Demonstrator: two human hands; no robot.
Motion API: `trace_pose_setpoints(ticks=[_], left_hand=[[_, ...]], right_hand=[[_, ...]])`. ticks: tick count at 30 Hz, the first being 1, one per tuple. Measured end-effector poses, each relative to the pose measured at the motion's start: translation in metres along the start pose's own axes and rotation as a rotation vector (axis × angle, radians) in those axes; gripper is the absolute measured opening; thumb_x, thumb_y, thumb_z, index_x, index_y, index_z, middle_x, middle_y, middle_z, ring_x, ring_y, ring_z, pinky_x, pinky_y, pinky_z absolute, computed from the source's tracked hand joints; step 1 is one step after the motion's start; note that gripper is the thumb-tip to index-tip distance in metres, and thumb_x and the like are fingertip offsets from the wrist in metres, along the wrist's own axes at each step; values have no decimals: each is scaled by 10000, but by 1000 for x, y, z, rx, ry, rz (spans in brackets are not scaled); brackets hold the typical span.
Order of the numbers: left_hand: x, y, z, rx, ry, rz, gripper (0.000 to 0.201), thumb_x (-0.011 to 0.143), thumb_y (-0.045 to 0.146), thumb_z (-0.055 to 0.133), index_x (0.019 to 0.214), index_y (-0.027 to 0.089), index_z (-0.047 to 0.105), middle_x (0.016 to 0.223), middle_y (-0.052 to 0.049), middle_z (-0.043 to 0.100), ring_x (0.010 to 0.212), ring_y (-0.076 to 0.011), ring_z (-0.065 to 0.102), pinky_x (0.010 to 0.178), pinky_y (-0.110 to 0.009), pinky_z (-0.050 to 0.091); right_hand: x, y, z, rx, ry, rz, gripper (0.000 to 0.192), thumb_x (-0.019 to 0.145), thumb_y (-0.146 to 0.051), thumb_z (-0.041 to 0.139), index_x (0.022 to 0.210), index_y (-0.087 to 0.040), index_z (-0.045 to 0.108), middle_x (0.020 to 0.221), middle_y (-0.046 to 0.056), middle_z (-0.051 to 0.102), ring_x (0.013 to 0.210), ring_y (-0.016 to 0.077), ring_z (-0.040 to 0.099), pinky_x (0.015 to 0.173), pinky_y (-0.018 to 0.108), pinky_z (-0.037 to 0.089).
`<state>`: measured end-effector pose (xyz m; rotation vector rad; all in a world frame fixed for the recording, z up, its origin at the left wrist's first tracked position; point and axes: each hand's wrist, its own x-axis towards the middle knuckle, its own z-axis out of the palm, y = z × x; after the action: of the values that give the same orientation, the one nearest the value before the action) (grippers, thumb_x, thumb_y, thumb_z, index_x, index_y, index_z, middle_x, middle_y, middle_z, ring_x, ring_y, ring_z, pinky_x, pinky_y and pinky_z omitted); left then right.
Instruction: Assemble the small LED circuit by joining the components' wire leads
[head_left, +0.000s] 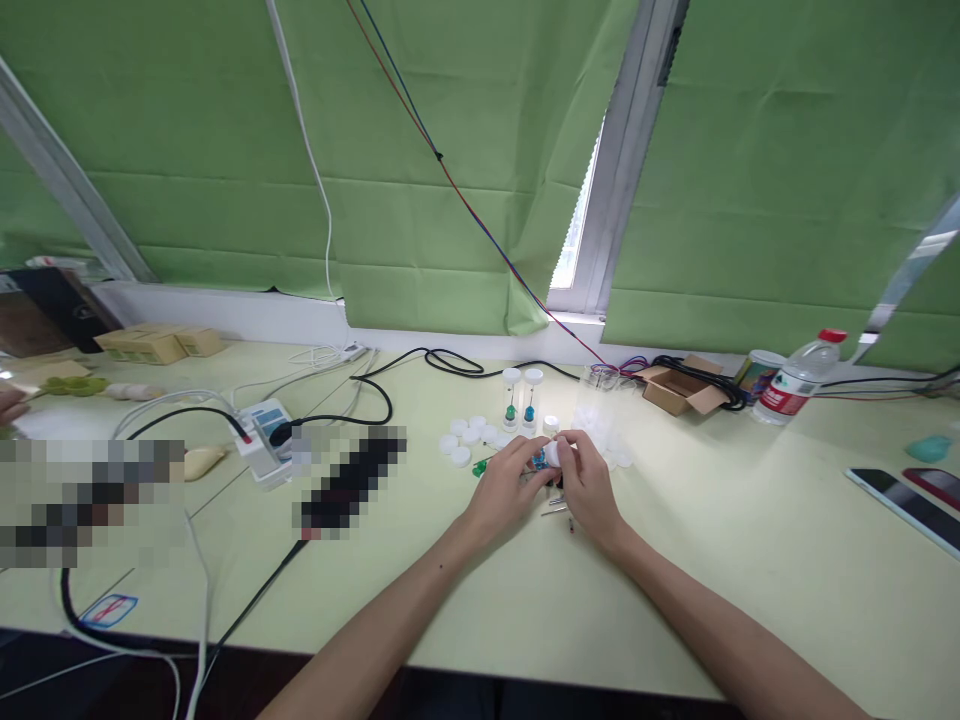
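My left hand and my right hand meet over the table, fingers closed. A white cap is pinched in my right fingers. What my left fingers hold is mostly hidden; small blue pieces show beside them. Behind the hands, two clear tubes with white lids stand upright: one holds a green-based needle-like part, the other a blue-based one. Loose white caps lie to the left, near a green piece. Thin metal pieces lie below my hands.
Clear plastic pieces are heaped behind my right hand. An open cardboard box, a can and a water bottle stand at the back right. Phones lie far right. A power strip and cables spread left.
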<state>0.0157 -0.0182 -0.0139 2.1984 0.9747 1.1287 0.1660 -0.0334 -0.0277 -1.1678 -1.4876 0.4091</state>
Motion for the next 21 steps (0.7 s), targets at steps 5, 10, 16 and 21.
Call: trace_pose_setpoints(ticks=[5,10,16,21], left_hand=[[-1,0,1,-4,-10,-15,326,881,295,581,1204,277,627,993,-47,637,826,-185,594,758,-323,501],[-1,0,1,5,1,-15,281,876,322,596,1148,275,647,941,-31,628,798,-175,584,728,-302,488],[-1,-2,2,24,-2,-31,266,889,339,578,1136,264,641,906,-26,607,760,-169,560,699,-294,467],[-1,-3,2,16,1,-25,269,891,347,580,1139,259,634,898,-23,603,742,-162,551,689,-289,462]], right_hand=[[0,1,1,-4,3,0,261,1000,-397,375,923,-209,538,799,27,579,700,177,550,623,294,438],[-1,0,1,-22,6,0,287,1002,-412,364,896,-210,539,777,23,560,694,182,533,623,293,423],[-1,1,1,-29,2,11,274,1005,-388,363,898,-210,541,779,17,549,697,178,519,630,288,415],[-1,0,1,-10,1,3,288,1012,-386,347,875,-210,530,800,21,544,712,178,514,661,294,421]])
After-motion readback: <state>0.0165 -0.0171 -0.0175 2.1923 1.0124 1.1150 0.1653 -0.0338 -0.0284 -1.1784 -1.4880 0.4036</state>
